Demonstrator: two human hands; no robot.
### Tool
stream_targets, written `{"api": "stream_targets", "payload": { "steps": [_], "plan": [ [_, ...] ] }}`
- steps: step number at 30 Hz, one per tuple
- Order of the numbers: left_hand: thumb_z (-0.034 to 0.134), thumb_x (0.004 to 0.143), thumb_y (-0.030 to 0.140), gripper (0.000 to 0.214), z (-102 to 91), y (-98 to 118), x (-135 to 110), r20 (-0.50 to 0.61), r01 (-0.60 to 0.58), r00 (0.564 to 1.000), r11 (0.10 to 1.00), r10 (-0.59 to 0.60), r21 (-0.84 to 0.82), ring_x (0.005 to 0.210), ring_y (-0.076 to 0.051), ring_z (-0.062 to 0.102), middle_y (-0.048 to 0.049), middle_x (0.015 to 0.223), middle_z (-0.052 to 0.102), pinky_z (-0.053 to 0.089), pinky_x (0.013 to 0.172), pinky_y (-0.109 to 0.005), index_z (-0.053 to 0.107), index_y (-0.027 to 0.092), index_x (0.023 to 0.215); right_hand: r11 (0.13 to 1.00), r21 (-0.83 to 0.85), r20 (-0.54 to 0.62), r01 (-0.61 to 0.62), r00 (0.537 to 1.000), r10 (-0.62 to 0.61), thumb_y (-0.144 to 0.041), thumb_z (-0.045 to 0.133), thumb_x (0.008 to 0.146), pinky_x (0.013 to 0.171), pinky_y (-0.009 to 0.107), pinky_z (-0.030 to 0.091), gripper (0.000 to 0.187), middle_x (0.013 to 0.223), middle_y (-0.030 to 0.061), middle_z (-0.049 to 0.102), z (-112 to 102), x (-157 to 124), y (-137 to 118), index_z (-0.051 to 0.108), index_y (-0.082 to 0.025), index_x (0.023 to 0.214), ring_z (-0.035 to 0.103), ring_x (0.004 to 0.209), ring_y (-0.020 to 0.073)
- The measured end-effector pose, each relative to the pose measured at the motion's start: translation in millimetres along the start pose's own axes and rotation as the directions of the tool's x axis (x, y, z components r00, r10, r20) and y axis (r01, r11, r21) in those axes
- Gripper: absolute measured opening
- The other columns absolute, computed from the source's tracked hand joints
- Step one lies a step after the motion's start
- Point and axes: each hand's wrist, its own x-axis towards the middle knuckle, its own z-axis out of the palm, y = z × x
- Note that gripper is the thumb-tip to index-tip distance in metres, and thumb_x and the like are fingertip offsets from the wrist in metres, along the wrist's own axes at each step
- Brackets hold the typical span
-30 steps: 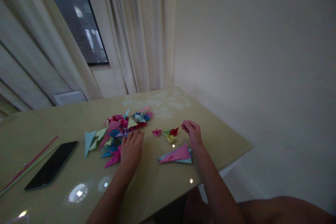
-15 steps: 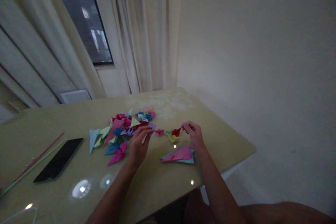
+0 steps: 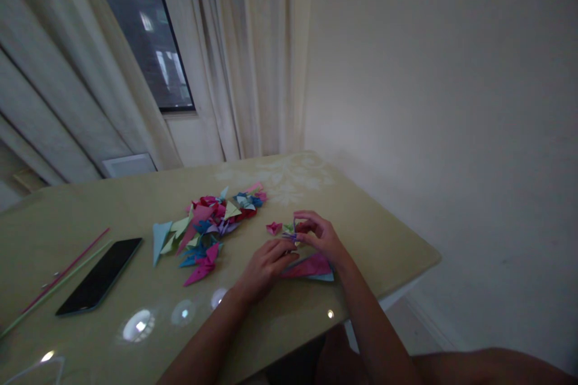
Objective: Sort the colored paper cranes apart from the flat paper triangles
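Purple folded paper piece [image 3: 290, 236] sits pinched between the fingertips of the left hand [image 3: 266, 264] and the right hand [image 3: 316, 233], just above the table [image 3: 361, 228], beside a pink folded sheet [image 3: 311, 266]; a paper pile [image 3: 210, 225] lies leftward.

The person has two bare arms with no sleeves on them. The left hand [image 3: 266, 264] and the right hand [image 3: 318, 234] wear no gloves, rings or watch that can be seen. A bare knee shows at 5 o'clock in the view.
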Motion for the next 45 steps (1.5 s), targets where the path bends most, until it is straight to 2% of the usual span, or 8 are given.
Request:
{"api": "stream_targets", "payload": {
  "steps": [4,10,15,19,29,32,39,45],
  "plan": [
    [0.053,0.105,0.016,0.027,1.8,-2,-3,0.015,0.037,0.999,0.998,-0.038,0.04,0.122,-0.024,0.067,-0.0115,0.123,0.073,0.058,0.104,-0.041,0.07,0.021,0.125,0.999,-0.008,0.015,0.052,0.999,-0.052,-0.037,0.095,0.071,0.089,0.037,0.06,0.044,0.147,0.0125,0.059,0,0,1,0.081,-0.026,0.112,0.073,0.107,0.0249],
    [0.051,0.104,0.014,0.03,6.0,-1,-5,-0.088,0.089,0.992,0.995,-0.086,0.034,0.125,-0.023,0.065,-0.0116,0.132,0.069,0.058,0.103,-0.04,0.07,0.024,0.126,0.99,-0.116,-0.064,0.085,0.994,-0.093,-0.041,0.088,0.08,0.086,0.036,0.057,0.02,0.096,0.0084,0.075,-4,2,3,0.082,-0.023,0.085,0.071,0.094,0.0234],
    [0.05,0.105,0.021,0.029,7.6,0,0,-0.279,0.415,0.848,0.893,-0.45,-0.177,0.11,-0.02,0.07,-0.0104,0.126,0.066,0.061,0.095,-0.036,0.065,0.025,0.13,0.999,-0.051,-0.111,-0.007,0.994,0.001,-0.048,0.089,0.076,0.072,0.033,0.054,0.03,0.079,0.0042,0.071,-3,1,-1,0.076,-0.021,0.081,0.066,0.076,0.0202],
    [0.055,0.104,0.027,0.025,4.2,-10,2,-0.214,0.473,0.829,0.852,-0.517,-0.224,0.096,-0.019,0.07,-0.0076,0.114,0.071,0.059,0.089,-0.035,0.065,0.024,0.126,0.999,0.015,-0.093,-0.039,0.995,0.04,-0.054,0.087,0.073,0.065,0.03,0.051,0.038,0.076,0.0036,0.069,-1,1,-2,0.068,-0.021,0.078,0.062,0.069,0.0183],
    [0.051,0.098,0.023,0.034,-34.9,-58,-26,-0.223,0.716,0.653,0.494,-0.724,0.494,0.118,-0.035,0.061,-0.0149,0.131,0.069,0.047,0.096,-0.049,0.068,0.02,0.127,0.995,-0.098,-0.449,-0.023,0.893,-0.023,-0.041,0.083,0.074,0.068,0.029,0.051,0.026,0.077,0.0017,0.068,-16,14,10,0.065,-0.021,0.074,0.065,0.073,0.0189],
    [0.046,0.1,0.021,0.035,-29.9,-61,-27,-0.194,0.693,0.674,0.519,-0.713,0.5,0.121,-0.035,0.061,-0.0157,0.132,0.07,0.045,0.101,-0.053,0.068,0.019,0.128,0.976,-0.209,-0.479,-0.062,0.876,-0.047,-0.045,0.083,0.073,0.064,0.029,0.048,0.029,0.072,0.0017,0.069,-34,31,16,0.07,-0.02,0.074,0.063,0.067,0.018],
    [0.043,0.079,-0.005,0.077,7.9,-54,-20,0.153,0.462,0.864,0.877,-0.479,0.132,0.136,-0.023,0.059,-0.0102,0.15,0.063,0.046,0.115,-0.045,0.054,0.022,0.151,0.935,-0.317,-0.323,-0.16,0.945,0.052,-0.054,0.085,0.064,0.063,0.03,0.047,0.04,0.066,0.0041,0.072,-68,77,45,0.075,-0.016,0.069,0.063,0.063,0.0179],
    [0.039,0.077,-0.007,0.084,11.5,-53,-24,0.218,0.473,0.866,0.879,-0.45,-0.064,0.139,-0.018,0.058,-0.0058,0.154,0.059,0.048,0.117,-0.039,0.051,0.027,0.154,0.883,-0.433,-0.3,-0.18,0.953,0.048,-0.04,0.073,0.076,0.064,0.028,0.047,0.023,0.07,0.0029,0.072,-68,61,64,0.078,-0.018,0.078,0.062,0.066,0.0174]
  ]
}}
